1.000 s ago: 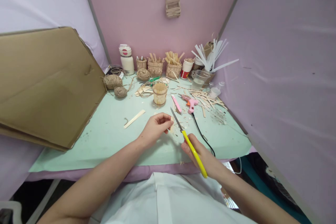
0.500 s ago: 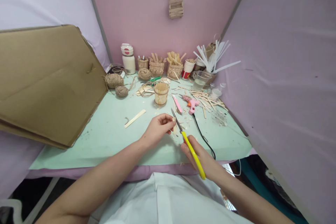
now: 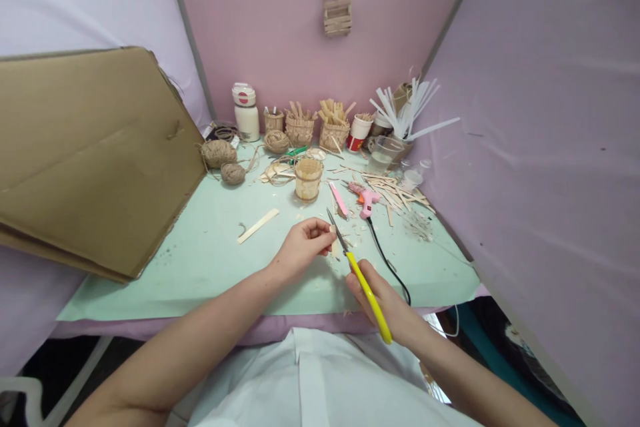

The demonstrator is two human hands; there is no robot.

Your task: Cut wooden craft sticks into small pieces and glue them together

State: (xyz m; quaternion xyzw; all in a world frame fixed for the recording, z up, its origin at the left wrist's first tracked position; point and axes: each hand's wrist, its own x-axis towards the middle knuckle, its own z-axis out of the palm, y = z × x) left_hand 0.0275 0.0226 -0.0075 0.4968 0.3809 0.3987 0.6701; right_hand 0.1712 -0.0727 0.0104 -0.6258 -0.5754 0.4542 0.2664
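Jutting from the right hand point(image 3: 384, 292), scissors point(image 3: 360, 277) point forward.

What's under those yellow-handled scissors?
Beneath the scissors, part of the right hand shows, with the green tabletop lower down. Whatever the scissors block, including some of the hand, cannot be seen.

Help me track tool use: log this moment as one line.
left hand: pinching wood piece | right hand: holding yellow-handled scissors | blades: at wood piece, contact unclear | nearby: wooden cup, glue gun
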